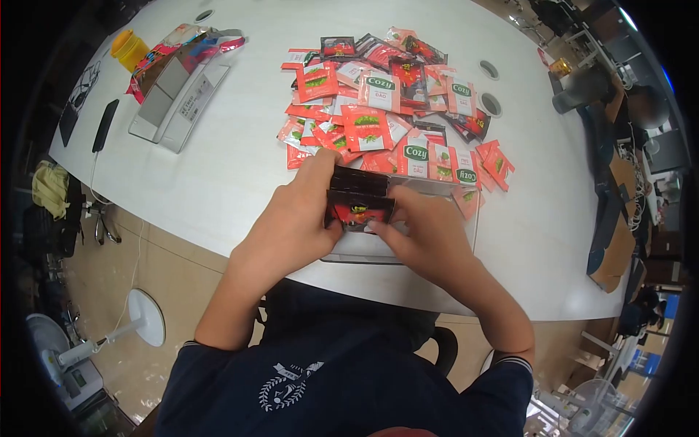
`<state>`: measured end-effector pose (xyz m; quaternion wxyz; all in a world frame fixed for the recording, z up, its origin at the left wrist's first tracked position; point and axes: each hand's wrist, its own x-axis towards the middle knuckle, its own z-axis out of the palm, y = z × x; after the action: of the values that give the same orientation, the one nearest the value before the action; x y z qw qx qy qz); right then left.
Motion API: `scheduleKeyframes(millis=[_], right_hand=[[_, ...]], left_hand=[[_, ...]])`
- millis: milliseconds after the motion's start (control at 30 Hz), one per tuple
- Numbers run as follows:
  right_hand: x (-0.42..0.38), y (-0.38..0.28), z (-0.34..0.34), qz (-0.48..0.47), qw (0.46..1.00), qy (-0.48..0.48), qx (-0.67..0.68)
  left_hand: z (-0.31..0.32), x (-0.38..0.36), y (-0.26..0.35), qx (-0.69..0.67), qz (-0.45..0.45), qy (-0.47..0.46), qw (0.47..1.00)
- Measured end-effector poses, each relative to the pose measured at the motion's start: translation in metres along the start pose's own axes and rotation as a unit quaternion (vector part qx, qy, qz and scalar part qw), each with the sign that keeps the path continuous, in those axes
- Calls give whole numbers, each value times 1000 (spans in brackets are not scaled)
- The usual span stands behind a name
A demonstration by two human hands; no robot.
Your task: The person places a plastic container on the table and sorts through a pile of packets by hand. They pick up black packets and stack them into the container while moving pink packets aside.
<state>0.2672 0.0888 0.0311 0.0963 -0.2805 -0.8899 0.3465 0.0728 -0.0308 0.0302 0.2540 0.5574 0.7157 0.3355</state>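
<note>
Dark blue shirt (320, 379) fills the bottom of the frame, and just above it both hands meet at the table (218, 167) edge. Left hand (291, 226) and right hand (426, 237) are each closed around a small stack of dark sachets (360, 200), thumbs and fingers pinching it from either side at the centre of the frame. That stack sits over a clear tray (364, 251), which lies flat on the table right under the hands; what else is in the tray I cannot tell, since the hands cover it.

Above the hands, in the upper middle, a loose pile of red and white sachets (386, 109) spreads across the table. Judging by this, only a handful has been gathered and most of the pile is left unsorted.

At upper left stands an open white box (178, 91) with bright wrappers showing at its top end, and a yellow cup (129, 47) beside it. A black phone (105, 125) lies further left, near the table edge. At far right, another person (633, 109) sits at a separate desk, well apart.
</note>
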Motion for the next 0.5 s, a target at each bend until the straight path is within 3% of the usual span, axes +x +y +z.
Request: scheduleKeyframes(millis=[133,233,333,467,500], right_hand=[[4,0,7,-7,993,-3,-121],[7,2,18,-14,986,-21,-166],[10,2,21,-11,982,-42,-181],[16,-1,4,13,976,-165,-141],[16,3,4,-6,977,-153,-147]], left_hand=[[-8,0,-2,-52,-27,-54,997],[-4,-2,-11,-76,14,-51,996],[0,-2,-3,-27,58,1,998],[-1,-1,2,-22,13,3,1000],[-3,-1,5,-26,-3,-2,1000]])
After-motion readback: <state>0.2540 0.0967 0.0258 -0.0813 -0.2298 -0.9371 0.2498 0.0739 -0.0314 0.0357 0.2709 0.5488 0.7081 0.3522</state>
